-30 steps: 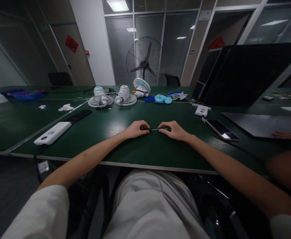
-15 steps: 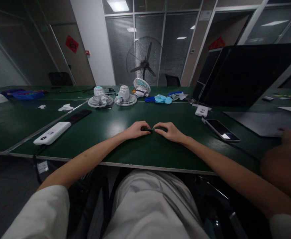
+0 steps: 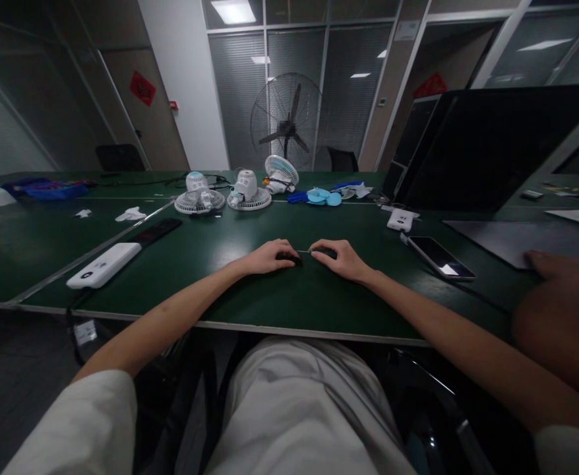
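A thin, pale rod (image 3: 304, 251) is spanned between two bare hands at the centre of the frame, above a green table (image 3: 270, 300). A small dark object (image 3: 293, 258) is pinched in the curled left hand (image 3: 268, 256); the rod's other end is met by the nearly closed fingertips of the right hand (image 3: 343, 259), whose full grip cannot be told. Light, level alignment is judged best, with twisting avoided. White fans (image 3: 248, 198) are seen upper centre, a phone (image 3: 440, 256) right of centre.
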`<state>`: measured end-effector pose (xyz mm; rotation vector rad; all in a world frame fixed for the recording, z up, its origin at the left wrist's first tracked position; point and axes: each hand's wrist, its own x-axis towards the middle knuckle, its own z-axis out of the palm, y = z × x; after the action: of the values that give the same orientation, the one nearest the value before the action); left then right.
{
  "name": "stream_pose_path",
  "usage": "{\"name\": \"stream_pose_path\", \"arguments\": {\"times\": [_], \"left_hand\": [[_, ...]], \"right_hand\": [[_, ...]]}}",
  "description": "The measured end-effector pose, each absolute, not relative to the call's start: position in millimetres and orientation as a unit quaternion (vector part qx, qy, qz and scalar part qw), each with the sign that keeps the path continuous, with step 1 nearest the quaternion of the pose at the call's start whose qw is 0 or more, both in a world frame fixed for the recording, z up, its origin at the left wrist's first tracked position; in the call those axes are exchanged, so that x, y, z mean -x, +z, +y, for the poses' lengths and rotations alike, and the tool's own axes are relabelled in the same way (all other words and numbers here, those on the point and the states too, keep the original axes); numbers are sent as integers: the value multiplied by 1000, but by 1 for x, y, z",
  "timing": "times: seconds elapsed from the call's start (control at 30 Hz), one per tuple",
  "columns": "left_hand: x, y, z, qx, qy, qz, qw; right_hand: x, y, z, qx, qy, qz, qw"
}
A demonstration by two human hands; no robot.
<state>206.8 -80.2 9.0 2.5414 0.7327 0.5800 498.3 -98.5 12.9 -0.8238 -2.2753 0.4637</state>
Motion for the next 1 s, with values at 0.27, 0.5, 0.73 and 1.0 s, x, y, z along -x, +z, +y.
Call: {"name": "stream_pose_path", "arguments": {"times": [0.27, 0.5, 0.73, 1.0], "left_hand": [[-130, 0, -39, -888, 233, 337, 210], [47, -4, -10, -709, 275, 644, 81], [93, -9, -12, -615, 268, 741, 12], [82, 2, -19, -552, 290, 782, 5]], "right_hand": [[-501, 12, -97, 318, 185, -872, 322], [-501, 11, -96, 320, 181, -875, 316], [-501, 13, -97, 319, 184, -876, 311], [-502, 13, -97, 328, 192, -876, 296]]}}
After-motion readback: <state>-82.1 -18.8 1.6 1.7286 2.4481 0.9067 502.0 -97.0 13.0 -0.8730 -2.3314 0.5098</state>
